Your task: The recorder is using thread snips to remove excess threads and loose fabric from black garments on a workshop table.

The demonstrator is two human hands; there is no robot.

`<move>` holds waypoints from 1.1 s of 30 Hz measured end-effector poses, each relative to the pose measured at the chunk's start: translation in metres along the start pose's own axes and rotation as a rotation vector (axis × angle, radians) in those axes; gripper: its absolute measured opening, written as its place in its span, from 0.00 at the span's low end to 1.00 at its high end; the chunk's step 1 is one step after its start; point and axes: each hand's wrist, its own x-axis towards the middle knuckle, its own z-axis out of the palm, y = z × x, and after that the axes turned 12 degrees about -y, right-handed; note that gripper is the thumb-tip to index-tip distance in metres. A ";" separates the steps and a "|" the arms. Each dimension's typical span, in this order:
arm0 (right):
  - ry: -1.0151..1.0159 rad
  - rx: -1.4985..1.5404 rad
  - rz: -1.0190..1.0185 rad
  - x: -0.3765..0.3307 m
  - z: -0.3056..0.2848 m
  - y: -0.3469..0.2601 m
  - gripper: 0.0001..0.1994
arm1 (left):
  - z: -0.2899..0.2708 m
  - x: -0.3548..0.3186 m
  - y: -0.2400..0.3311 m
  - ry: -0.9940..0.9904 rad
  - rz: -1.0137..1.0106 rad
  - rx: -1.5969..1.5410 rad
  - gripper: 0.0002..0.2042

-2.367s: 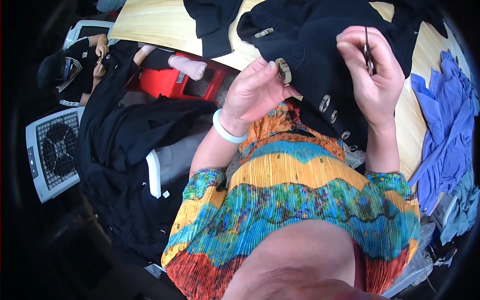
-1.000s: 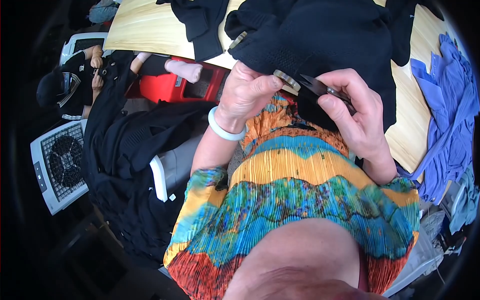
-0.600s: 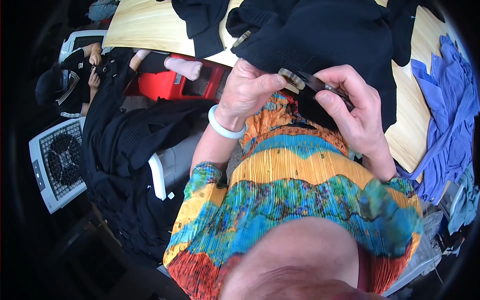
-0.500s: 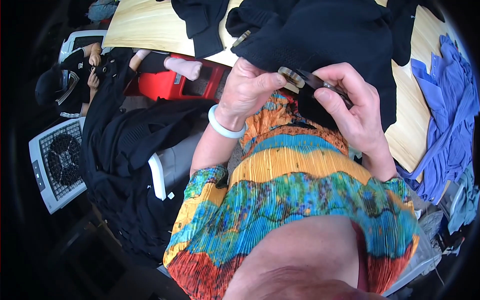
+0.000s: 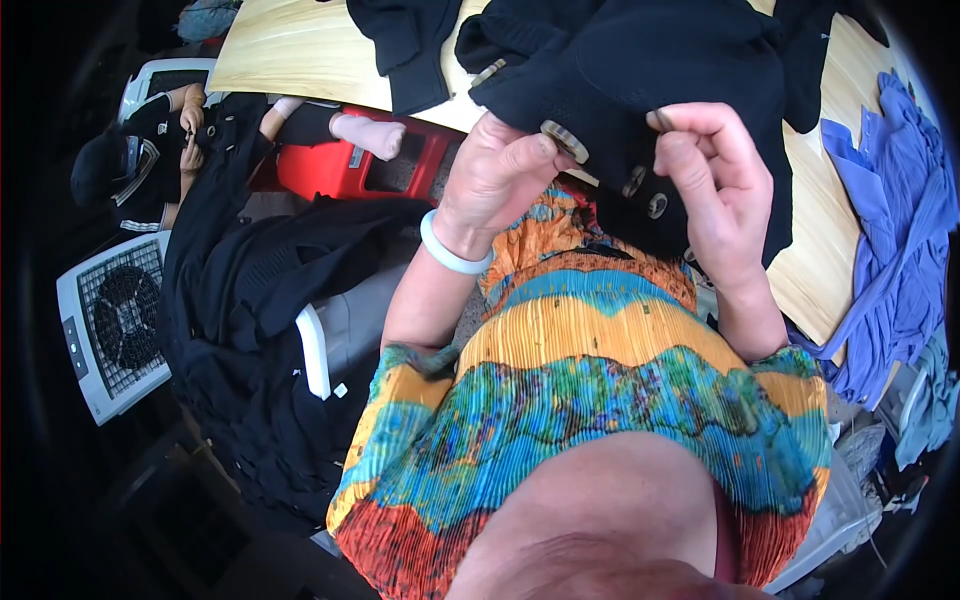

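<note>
Black, knitted and soft-looking, a dark garment (image 5: 680, 60) in the head view spreads over the pale wood-grained table (image 5: 290, 50) and hangs past its near edge, directly beyond and between the two hands. The left hand (image 5: 500, 175), with a smooth white bangle (image 5: 458, 247) at its wrist, is clamped on the garment's edge; its thumb tip touches a thick, round, brown-and-cream striped button (image 5: 565, 142). The right hand (image 5: 722, 185) is well apart from the left, thumb and forefinger drawn together around a narrow dark piece (image 5: 663, 119), too hidden to identify. Just left of its fingers, against the black knit, sit two more rounded, pale-rimmed buttons (image 5: 657, 205). Another striped button (image 5: 488, 73) lies farther out, left of the garment's middle. Crumpled violet-blue cloth (image 5: 885, 240) drapes at the table's right side. Across to the left, near a red plastic stool (image 5: 315, 168), a co-worker's hands (image 5: 191, 150) are at a dark cloth.
</note>
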 end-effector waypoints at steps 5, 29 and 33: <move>-0.064 -0.234 -0.074 0.002 -0.005 0.000 0.09 | 0.003 0.000 0.001 0.013 -0.009 -0.054 0.18; -0.222 -0.009 -0.022 0.039 -0.023 0.012 0.17 | -0.019 0.045 0.049 -0.135 -0.016 -0.396 0.18; -0.144 0.068 0.061 0.051 -0.021 -0.016 0.17 | -0.003 0.063 0.046 -0.012 -0.030 -0.147 0.19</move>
